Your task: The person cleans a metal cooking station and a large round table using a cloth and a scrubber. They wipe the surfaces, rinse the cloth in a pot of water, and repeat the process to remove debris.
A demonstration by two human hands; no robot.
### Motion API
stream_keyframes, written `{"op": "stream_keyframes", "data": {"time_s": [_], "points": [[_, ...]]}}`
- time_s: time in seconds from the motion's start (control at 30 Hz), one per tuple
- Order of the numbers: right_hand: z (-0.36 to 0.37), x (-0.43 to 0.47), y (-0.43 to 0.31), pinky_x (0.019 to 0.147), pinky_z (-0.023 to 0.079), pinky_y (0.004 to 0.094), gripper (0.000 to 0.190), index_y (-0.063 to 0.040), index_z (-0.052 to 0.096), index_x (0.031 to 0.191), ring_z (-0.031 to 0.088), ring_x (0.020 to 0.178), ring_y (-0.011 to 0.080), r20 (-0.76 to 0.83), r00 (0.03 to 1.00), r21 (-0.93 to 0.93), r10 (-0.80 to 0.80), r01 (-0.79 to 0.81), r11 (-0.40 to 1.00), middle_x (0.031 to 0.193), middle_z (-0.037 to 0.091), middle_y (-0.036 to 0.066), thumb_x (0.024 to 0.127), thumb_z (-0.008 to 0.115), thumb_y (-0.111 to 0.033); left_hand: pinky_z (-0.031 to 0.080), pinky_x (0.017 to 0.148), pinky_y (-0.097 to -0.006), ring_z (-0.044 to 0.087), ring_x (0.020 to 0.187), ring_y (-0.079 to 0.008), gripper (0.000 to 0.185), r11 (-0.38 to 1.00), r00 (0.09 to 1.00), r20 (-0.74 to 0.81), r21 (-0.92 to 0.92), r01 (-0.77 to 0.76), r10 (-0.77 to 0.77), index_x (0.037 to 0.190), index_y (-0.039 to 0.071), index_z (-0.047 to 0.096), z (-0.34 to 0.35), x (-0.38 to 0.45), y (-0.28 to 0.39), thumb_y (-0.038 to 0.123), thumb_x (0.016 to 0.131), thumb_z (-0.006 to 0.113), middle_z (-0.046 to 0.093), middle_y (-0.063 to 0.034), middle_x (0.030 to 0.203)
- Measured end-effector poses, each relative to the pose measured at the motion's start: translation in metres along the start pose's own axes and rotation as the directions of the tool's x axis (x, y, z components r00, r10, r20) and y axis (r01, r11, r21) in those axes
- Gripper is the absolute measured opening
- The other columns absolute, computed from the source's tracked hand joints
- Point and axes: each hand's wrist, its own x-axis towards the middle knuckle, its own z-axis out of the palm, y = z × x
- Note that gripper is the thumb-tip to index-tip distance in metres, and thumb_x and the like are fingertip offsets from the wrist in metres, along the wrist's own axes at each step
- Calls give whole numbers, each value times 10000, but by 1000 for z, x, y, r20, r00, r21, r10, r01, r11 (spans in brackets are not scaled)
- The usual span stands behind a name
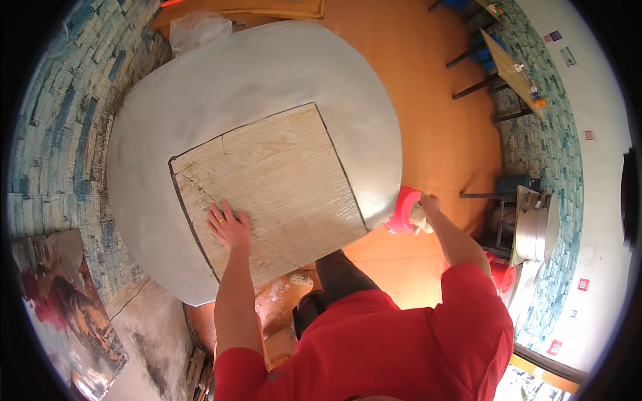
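My left hand (230, 226) lies flat on a wood-patterned rectangular panel (281, 185) with a dark border, fingers spread and a ring on one finger. The panel rests on a large rounded grey tabletop (150, 115). Off the table's right edge, my right hand (430, 203) grips a pale, crumpled cloth (419, 217). That cloth hangs at the rim of a bright pink plastic basin (403, 210), which is partly hidden by the tabletop. What the basin holds cannot be made out.
A clear plastic bag (198, 32) sits at the table's far edge. A brick-patterned wall (55, 145) runs close along the left. Across the orange floor (436, 135), a table (509, 72) and a round metal pot (535, 228) stand by the right wall.
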Motion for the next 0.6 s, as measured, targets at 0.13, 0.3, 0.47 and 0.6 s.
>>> {"op": "stream_keyframes", "data": {"time_s": [0.13, 0.3, 0.47, 0.6], "points": [[-15, -79, -32, 697, 528, 387, 303, 8, 529, 1143, 632, 918, 271, 47, 884, 320, -465, 427, 845, 1003, 621, 136, 901, 582, -167, 145, 1127, -511, 211, 1394, -364, 574, 997, 992, 113, 56, 52, -58, 1420, 145, 368, -8, 3, 5, 397, 911, 447, 267, -179, 1507], [7, -194, -170, 1015, 408, 442, 433, -7, 353, 1357, 445, 1244, 305, 191, 753, 917, -630, 92, 388, 1342, 451, 167, 1020, 321, -277, 110, 1140, -497, 171, 1413, -334, 585, 992, 984, 146, 93, 85, -98, 1448, 163, 324, -9, 4, 4, 425, 930, 403, 226, -153, 1530], [24, -191, -230, 1026, 382, 456, 403, -1, 340, 1354, 412, 1266, 297, 178, 791, 981, -586, -98, 165, 1387, 396, 160, 1010, 325, -211, 120, 1140, -500, 178, 1411, -335, 584, 994, 991, 105, 82, 72, -81, 1441, 158, 339, -1, 3, 0, 423, 926, 415, 243, -160, 1523], [31, -75, -180, 919, 458, 428, 462, 6, 374, 1339, 521, 1107, 286, 57, 973, 731, -223, 111, 673, 1236, 510, 161, 930, 442, -198, 140, 1134, -508, 214, 1398, -349, 578, 996, 998, 53, 85, 19, -23, 1424, 136, 363, 9, 3, -1, 406, 918, 434, 286, -180, 1499]]}}
